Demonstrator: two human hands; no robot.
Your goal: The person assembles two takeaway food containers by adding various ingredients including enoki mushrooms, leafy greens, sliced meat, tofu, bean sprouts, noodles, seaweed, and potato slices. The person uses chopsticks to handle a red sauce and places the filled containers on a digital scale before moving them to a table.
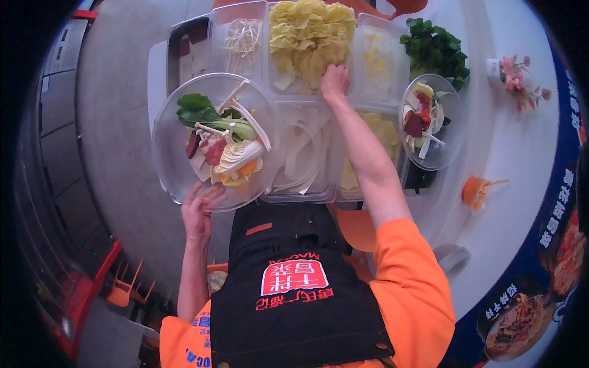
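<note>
My left hand [199, 211] grips the near rim of a large clear bowl [169, 138], its fingers spread beneath the plastic. In that bowl lie a green bok choy [202, 110], a wedge of napa cabbage [239, 156], white enoki mushrooms [261, 129] and a pinkish slice [215, 150]. Stretched forward, my right hand [336, 81] has its fingers curled against the yellow cabbage leaves [310, 37] heaped in a clear tub [300, 92]. The fingertips are partly hidden by the hand itself.
Beside the cabbage stand tubs of bean sprouts [242, 40] and pale yellow slices [377, 52]; nearer are wide white strips [300, 156]. To the right are leafy greens [432, 49], a second filled bowl [451, 150], a flower pot [496, 70] and an orange cup [473, 191].
</note>
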